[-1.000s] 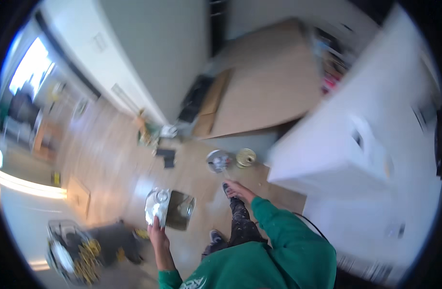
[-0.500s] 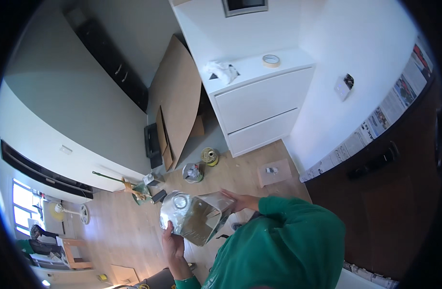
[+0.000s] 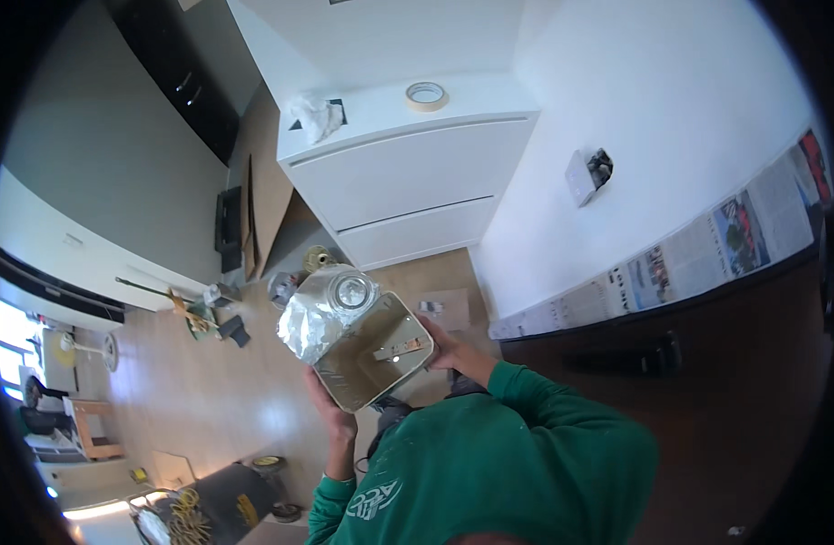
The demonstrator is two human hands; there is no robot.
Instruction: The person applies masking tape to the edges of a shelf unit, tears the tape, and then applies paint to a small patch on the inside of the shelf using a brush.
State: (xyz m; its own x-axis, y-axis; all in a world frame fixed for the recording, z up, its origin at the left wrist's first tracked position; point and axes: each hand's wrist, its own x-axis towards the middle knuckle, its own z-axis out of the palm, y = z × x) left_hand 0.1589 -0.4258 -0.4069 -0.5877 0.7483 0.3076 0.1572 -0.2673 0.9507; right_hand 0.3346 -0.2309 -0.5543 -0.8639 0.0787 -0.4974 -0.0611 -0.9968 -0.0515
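Between my two hands is a square metal tin point(image 3: 351, 365), its open top turned up toward me. A shiny silver lid point(image 3: 330, 309) with a round clear or metallic ring is folded back from its far left edge. Beige residue coats the inner walls, and a narrow strip point(image 3: 403, 348) lies inside; I cannot make out its kind. My left hand point(image 3: 330, 400) grips the near left side, partly hidden under the tin. At the right side, my right hand point(image 3: 444, 347) is closed on the wall, its fingers partly out of sight.
Ahead stands a white cabinet point(image 3: 408, 177) with a tape roll point(image 3: 426, 96) and crumpled white material point(image 3: 316, 119) on top. Small tins point(image 3: 318, 258) and cardboard point(image 3: 449, 309) lie on the floor. Newspaper point(image 3: 653, 270) borders the dark door point(image 3: 589, 427). Another person point(image 3: 40, 416) is far left.
The tin has tipped so its open top faces me more fully, showing the strip inside. My view has swung right, toward the newspaper-edged wall. Both hands keep their hold.
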